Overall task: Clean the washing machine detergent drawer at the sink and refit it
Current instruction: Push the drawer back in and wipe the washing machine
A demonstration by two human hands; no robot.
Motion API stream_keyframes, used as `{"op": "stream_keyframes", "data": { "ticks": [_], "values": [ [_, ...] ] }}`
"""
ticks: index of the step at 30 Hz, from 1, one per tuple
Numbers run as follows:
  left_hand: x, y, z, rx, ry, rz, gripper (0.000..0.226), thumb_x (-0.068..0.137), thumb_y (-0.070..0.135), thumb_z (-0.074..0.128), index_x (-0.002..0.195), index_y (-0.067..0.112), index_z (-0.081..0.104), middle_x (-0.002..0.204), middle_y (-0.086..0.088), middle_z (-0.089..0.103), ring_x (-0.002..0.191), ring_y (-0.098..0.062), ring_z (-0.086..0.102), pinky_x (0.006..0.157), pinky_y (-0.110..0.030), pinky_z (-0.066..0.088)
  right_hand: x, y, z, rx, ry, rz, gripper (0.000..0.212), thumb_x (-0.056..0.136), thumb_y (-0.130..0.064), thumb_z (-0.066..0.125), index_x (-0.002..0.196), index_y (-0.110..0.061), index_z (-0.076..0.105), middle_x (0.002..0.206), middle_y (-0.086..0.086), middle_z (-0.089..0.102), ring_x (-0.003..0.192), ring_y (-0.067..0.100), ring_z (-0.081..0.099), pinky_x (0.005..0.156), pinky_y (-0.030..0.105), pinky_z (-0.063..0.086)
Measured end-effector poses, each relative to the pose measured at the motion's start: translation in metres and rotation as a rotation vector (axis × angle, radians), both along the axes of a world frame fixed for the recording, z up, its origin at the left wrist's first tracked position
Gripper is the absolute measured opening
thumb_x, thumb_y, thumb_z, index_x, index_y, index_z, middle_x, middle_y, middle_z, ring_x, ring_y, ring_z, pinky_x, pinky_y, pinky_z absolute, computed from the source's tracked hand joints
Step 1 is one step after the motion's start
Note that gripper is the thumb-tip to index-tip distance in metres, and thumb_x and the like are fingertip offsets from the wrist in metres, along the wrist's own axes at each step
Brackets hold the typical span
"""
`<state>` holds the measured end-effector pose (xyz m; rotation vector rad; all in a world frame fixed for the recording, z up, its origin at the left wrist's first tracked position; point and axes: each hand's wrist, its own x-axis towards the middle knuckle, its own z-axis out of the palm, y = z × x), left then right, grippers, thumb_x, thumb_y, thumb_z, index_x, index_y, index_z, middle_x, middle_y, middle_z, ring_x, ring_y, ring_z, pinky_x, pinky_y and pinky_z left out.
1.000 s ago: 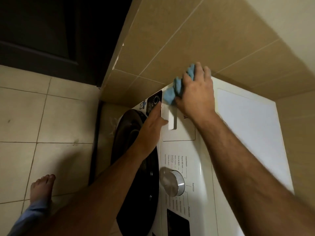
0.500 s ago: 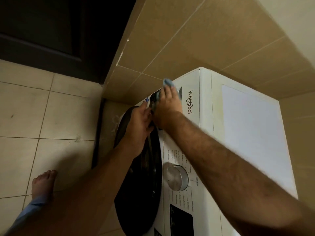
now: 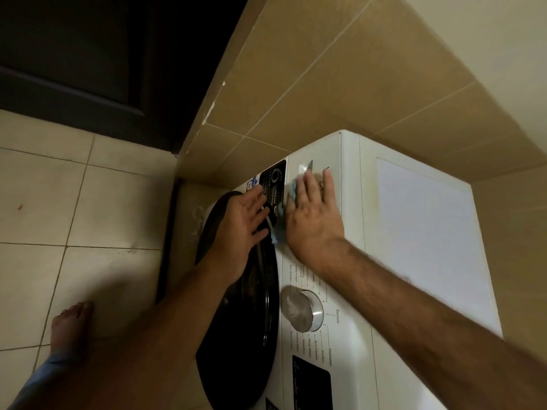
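A: Starting at the left, we see a bare foot [image 3: 71, 324] on the pale tiled floor [image 3: 59, 202], with a blue trouser hem just below it, and a dark door [image 3: 88, 54] beyond.

B: Next comes our left hand [image 3: 241, 224]. Its fingers lie straight and spread, flat against the upper rim of the washing machine's dark round door [image 3: 245, 335], with the fingertips reaching the black sticker [image 3: 273, 184] on the front panel. It holds nothing.

A: Just to its right we see our right hand [image 3: 310, 214], fingers also stretched out, pressing a blue cloth [image 3: 291, 192] flat against the front of the detergent drawer [image 3: 313, 164]. Only scraps of the cloth peep out at the hand's left edge.

B: The drawer sits pushed in, its front flush with the white panel at the washing machine's [image 3: 429, 232] top far corner, against the beige tiled wall [image 3: 325, 84].

A: Nearer to us on that panel we see the silver dial [image 3: 302, 310] and a dark display [image 3: 310, 380].
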<state>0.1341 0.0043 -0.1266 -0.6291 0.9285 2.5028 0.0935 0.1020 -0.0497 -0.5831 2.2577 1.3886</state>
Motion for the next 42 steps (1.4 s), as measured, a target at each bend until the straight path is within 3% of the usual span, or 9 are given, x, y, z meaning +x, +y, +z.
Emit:
{"op": "stream_keyframes", "data": {
  "ticks": [5, 9, 11, 14, 22, 27, 30, 33, 42],
  "values": [
    [-0.015, 0.005, 0.008, -0.007, 0.024, -0.017, 0.051, 0.102, 0.043, 0.024, 0.146, 0.026, 0.043, 0.148, 0.001, 0.049, 0.123, -0.011, 0.053, 0.107, -0.04, 0.041, -0.025, -0.012, -0.028, -0.028, 0.099, -0.044, 0.085, 0.094, -0.06, 0.035, 0.155, -0.006, 0.011, 0.16, 0.025, 0.011, 0.147, 0.047, -0.004, 0.117, 0.062, -0.004],
    [-0.021, 0.014, 0.007, 0.003, 0.081, -0.064, 0.043, 0.103, 0.037, 0.023, 0.118, 0.029, 0.063, 0.121, 0.008, 0.069, 0.11, -0.008, 0.063, 0.097, -0.033, 0.049, -0.023, -0.006, -0.025, -0.334, 0.225, -0.045, 0.052, 0.089, -0.037, 0.038, 0.13, -0.007, 0.05, 0.138, 0.021, 0.039, 0.135, 0.04, 0.03, 0.117, 0.061, 0.011],
    [-0.026, 0.023, 0.007, -0.015, 0.124, -0.082, 0.048, 0.104, 0.034, 0.021, 0.123, 0.023, 0.063, 0.108, 0.007, 0.073, 0.095, -0.003, 0.067, 0.08, -0.024, 0.053, -0.03, -0.006, -0.015, -0.41, 0.225, -0.079, 0.061, 0.082, -0.032, 0.032, 0.136, -0.005, 0.041, 0.129, 0.02, 0.046, 0.126, 0.038, 0.038, 0.116, 0.062, 0.012],
    [-0.039, 0.031, 0.01, -0.087, 0.17, -0.066, 0.045, 0.106, 0.029, 0.021, 0.12, 0.024, 0.063, 0.1, 0.012, 0.073, 0.088, 0.0, 0.066, 0.068, -0.017, 0.053, -0.062, -0.001, 0.004, -0.532, 0.098, -0.213, 0.086, 0.078, -0.042, 0.066, 0.149, -0.013, 0.027, 0.146, 0.022, 0.034, 0.141, 0.038, 0.024, 0.119, 0.054, 0.007],
    [-0.084, 0.046, 0.017, -0.351, 0.141, -0.137, 0.048, 0.105, 0.043, 0.03, 0.137, 0.018, 0.055, 0.136, -0.001, 0.06, 0.125, -0.017, 0.054, 0.109, -0.038, 0.043, -0.101, 0.069, 0.028, -1.513, 0.547, -0.534, 0.047, 0.092, -0.038, 0.045, 0.125, -0.009, 0.059, 0.123, 0.005, 0.061, 0.116, 0.022, 0.053, 0.104, 0.038, 0.041],
    [-0.078, 0.049, 0.021, -0.603, 0.207, -0.213, 0.04, 0.107, 0.029, 0.029, 0.135, 0.01, 0.051, 0.139, -0.008, 0.052, 0.131, -0.024, 0.046, 0.089, -0.021, 0.038, -0.096, 0.066, 0.013, -1.548, 0.576, -0.499, 0.042, 0.098, -0.034, 0.038, 0.118, -0.009, 0.065, 0.113, 0.002, 0.066, 0.109, 0.019, 0.056, 0.101, 0.042, 0.042],
    [-0.061, 0.056, 0.016, -0.609, 0.214, -0.222, 0.031, 0.106, 0.026, 0.031, 0.116, 0.011, 0.057, 0.114, -0.012, 0.061, 0.106, -0.025, 0.056, 0.086, -0.034, 0.044, -0.098, 0.066, 0.013, -1.541, 0.576, -0.445, 0.041, 0.095, -0.036, 0.039, 0.109, -0.009, 0.067, 0.104, 0.002, 0.067, 0.104, 0.022, 0.059, 0.096, 0.045, 0.044],
    [-0.032, 0.058, 0.014, -0.645, 0.237, -0.248, 0.031, 0.106, 0.027, 0.032, 0.118, 0.012, 0.056, 0.106, -0.002, 0.059, 0.093, -0.011, 0.055, 0.074, -0.02, 0.042, -0.097, 0.064, 0.012, -1.511, 0.574, -0.439, 0.042, 0.093, -0.038, 0.039, 0.102, -0.009, 0.067, 0.1, 0.006, 0.068, 0.099, 0.025, 0.058, 0.092, 0.046, 0.045],
    [0.027, 0.068, 0.015, -0.936, 0.231, -0.064, 0.027, 0.1, 0.022, 0.051, 0.126, 0.015, 0.056, 0.108, 0.013, 0.059, 0.099, -0.004, 0.058, 0.075, -0.003, 0.04, -0.093, 0.067, 0.014, -1.597, 0.561, -0.498, 0.035, 0.096, -0.033, 0.043, 0.11, -0.011, 0.067, 0.106, -0.007, 0.062, 0.105, 0.014, 0.056, 0.098, 0.036, 0.044]
  ]
}}
